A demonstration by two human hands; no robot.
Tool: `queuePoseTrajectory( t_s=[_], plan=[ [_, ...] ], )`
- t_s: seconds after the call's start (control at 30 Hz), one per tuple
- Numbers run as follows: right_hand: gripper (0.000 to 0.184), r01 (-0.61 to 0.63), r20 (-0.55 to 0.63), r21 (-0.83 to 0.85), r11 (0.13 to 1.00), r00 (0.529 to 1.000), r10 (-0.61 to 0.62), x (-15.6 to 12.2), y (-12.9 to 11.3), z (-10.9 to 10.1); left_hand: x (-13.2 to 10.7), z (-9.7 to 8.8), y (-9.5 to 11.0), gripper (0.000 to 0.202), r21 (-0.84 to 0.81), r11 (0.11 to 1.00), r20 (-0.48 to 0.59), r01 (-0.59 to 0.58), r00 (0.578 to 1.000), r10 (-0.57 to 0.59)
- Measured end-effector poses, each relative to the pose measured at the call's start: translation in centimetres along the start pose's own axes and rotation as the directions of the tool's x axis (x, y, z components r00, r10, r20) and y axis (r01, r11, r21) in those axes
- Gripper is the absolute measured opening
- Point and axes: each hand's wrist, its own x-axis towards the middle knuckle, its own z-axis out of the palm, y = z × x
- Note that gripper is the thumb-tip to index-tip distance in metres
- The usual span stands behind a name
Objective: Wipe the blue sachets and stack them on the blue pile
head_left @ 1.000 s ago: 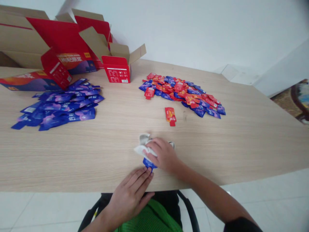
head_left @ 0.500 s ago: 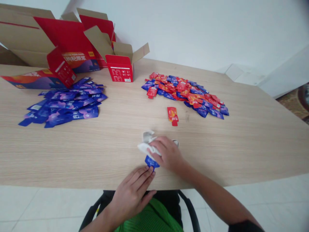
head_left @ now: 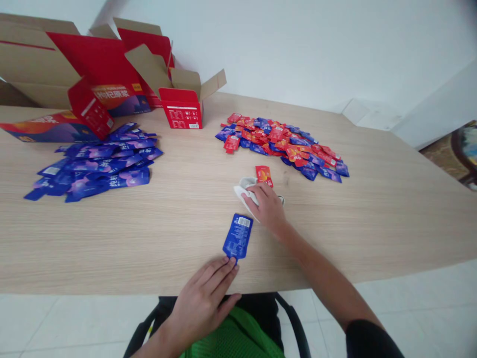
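Note:
A blue sachet (head_left: 237, 235) lies flat on the wooden table (head_left: 186, 233) near its front edge, label side up. My left hand (head_left: 204, 298) lies flat with fingers stretched out, fingertips pinning the sachet's near end. My right hand (head_left: 265, 205) is farther back, fingers closed on a crumpled white cloth (head_left: 244, 189) pressed to the table. A single red sachet (head_left: 264, 175) lies just beyond that hand, touching the cloth's edge.
A pile of blue sachets (head_left: 95, 161) lies at the left. A mixed heap of red and blue sachets (head_left: 283, 144) lies at the back centre. Opened red cardboard boxes (head_left: 112, 79) stand at the back left. A green mesh chair (head_left: 234, 338) shows below.
My right hand has slid the white cloth away from the blue sachet toward the red one, uncovering the blue sachet. My left hand has stayed on the sachet's near end.

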Motion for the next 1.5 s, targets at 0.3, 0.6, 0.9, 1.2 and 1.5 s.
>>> queuePoseTrajectory(
  t_s=[0.3, 0.6, 0.9, 1.2, 1.5],
  plan=[
    [0.017, 0.216, 0.247, 0.178, 0.960, 0.935, -0.256, -6.6, -6.4, 1.5, 0.3, -0.2, 0.0, 0.043, -0.072, 0.996, -0.010, 0.048, 0.999, -0.049],
    [0.016, 0.067, 0.111, -0.012, 0.998, 0.992, -0.065, -0.7, 0.5, 1.6, -0.1, -0.1, -0.1, 0.048, -0.037, 0.999, 0.016, 0.022, 1.000, -0.022],
    [0.019, 0.231, 0.236, 0.169, 0.958, 0.934, -0.267, -5.6, -6.2, 1.0, 0.2, -0.1, -0.1, 0.045, -0.067, 0.997, 0.013, 0.040, 0.999, -0.040],
    [0.017, 0.052, 0.078, -0.071, 0.996, 0.996, -0.046, -0.6, 1.5, 1.9, 0.4, -0.5, -0.2, 0.053, -0.077, 0.996, 0.017, 0.043, 0.999, -0.042],
    [0.024, -0.131, -0.192, 0.084, 0.988, 0.971, 0.146, -1.7, 2.3, 0.0, 5.7, 0.5, 1.0, 0.072, 0.001, 0.931, 0.105, 0.366, 0.925, -0.364]
  ],
)
